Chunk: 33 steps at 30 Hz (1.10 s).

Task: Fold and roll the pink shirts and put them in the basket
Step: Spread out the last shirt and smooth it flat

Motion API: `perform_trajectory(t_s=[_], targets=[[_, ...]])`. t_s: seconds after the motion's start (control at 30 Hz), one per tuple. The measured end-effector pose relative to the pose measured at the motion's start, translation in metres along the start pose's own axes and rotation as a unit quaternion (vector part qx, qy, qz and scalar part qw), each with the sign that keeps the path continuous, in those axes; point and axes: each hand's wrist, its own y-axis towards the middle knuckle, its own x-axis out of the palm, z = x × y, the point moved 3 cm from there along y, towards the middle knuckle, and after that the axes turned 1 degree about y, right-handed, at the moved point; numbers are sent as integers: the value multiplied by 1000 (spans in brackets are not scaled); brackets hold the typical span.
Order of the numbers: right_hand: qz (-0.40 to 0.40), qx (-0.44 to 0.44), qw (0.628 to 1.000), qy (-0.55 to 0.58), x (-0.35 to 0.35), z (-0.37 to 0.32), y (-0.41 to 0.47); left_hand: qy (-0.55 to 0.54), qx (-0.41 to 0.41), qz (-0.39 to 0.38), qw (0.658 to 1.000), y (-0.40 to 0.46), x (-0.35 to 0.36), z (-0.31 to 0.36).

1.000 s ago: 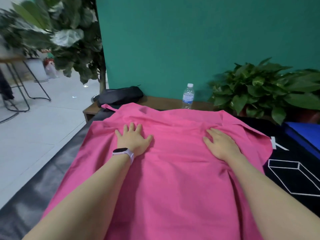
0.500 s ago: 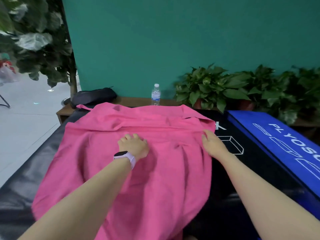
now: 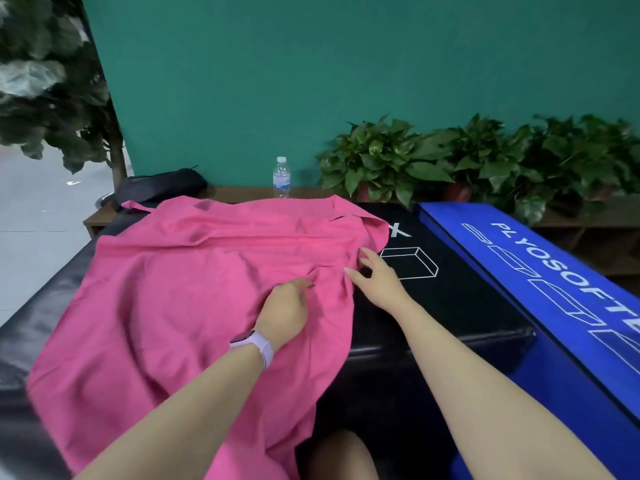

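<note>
Head view has my left hand (image 3: pixel 284 315) pinching a ridge of the pink shirt (image 3: pixel 180 306) spread on the black surface (image 3: pixel 450 306), right hand (image 3: pixel 377 278) nearer its right edge, fingers (image 3: pixel 349 271) loose, gripping nothing.

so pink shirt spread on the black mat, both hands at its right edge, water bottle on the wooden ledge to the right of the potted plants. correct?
Not quite. In the head view the water bottle stands left of the potted plants, not right. The rest holds: pink shirt on the black mat, left hand and right hand at its right edge.
</note>
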Motion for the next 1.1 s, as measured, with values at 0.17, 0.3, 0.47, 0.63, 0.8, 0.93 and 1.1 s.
perform_trajectory(t_s=[0.17, 0.3, 0.47, 0.63, 0.8, 0.93, 1.1], targets=[[-38, -42, 994, 97, 36, -31, 9, -63, -103, -29, 992, 9, 1, 12], [-82, -13, 988, 133, 46, -32, 19, -14, -121, -3, 993, 16, 12, 12], [-90, -6, 992, 91, 40, -23, 22, 87, -36, -22, 995, 24, 20, -1], [-35, 4, 990, -137, 30, -6, 20, 131, -37, -56, 989, 40, 0, -35], [-65, 55, 953, -290, 15, 8, 30, 167, -86, -84, 979, 59, -36, -75], [-63, 115, 922, -363, -30, 42, 42, 220, -88, -109, 965, 67, -52, -106], [-91, 146, 921, -350, -55, 34, 44, 261, -59, -86, 960, 62, -53, -92]])
